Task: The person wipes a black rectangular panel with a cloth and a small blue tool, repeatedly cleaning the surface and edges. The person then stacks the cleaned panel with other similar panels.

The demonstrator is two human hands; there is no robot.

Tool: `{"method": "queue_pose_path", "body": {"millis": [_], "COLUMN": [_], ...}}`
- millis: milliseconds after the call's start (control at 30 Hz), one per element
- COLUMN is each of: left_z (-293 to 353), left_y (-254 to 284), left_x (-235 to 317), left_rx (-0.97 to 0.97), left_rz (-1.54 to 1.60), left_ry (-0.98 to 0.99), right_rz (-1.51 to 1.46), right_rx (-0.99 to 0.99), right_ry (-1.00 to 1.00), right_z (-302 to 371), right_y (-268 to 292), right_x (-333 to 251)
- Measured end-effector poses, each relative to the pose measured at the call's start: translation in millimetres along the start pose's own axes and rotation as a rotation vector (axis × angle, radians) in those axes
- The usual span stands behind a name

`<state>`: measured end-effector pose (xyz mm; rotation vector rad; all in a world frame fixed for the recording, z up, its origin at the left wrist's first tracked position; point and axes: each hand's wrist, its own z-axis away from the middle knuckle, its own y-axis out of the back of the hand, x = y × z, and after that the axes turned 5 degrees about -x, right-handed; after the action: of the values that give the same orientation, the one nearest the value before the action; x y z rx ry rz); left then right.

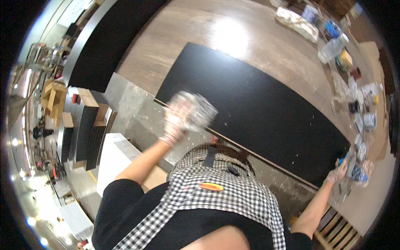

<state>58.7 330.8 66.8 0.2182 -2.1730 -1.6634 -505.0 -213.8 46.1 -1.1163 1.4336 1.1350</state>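
A long black panel (250, 112) lies on the brown worktable in front of me. My left hand (177, 118), in a thin clear glove, is closed on a crumpled grey-white rag (201, 111) over the panel's near left edge. Motion blurs both, so the rag's exact material is hard to make out. Far out to the right, beyond the panel's right end, my right hand (337, 171) is also gloved. Its fingers are bent around something small with a blue part, among clear bottles and jars. A jar with a blue label (359, 174) stands beside it.
Bottles, jars and a clear bottle (332, 49) crowd the table's right side. A stained white cloth (296, 24) lies at the far right. Large black panels (112, 41) stand at the left, with a white box (121, 154) nearer me. A slatted wooden pallet (338, 229) is lower right.
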Motion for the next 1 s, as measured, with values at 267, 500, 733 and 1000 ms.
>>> {"method": "queue_pose_path", "body": {"millis": [267,500,733,1000], "left_z": [2.0,27.8,-33.7,-45.1], "left_y": [-51.2,5.1,28.3,37.3], "left_x": [105.2,-57.5,-6.7,-93.6], "left_rx": [-0.099,0.183,0.416,0.139], "left_rz": [-0.03,-0.224,0.383,0.604], "left_ry": [-0.257,0.309,0.563,0.948], "right_rz": [0.223,0.183,0.093,0.165], "right_rx": [-0.098,-0.084,-0.411,-0.89], "right_ry": [-0.12,-0.138,-0.023,0.21], "right_z": [-2.9,-13.1,34.1,145.1], "right_y": [12.9,11.5,-98.7,-274.2], "right_x": [-2.9,-2.3,-27.2,-99.6]}}
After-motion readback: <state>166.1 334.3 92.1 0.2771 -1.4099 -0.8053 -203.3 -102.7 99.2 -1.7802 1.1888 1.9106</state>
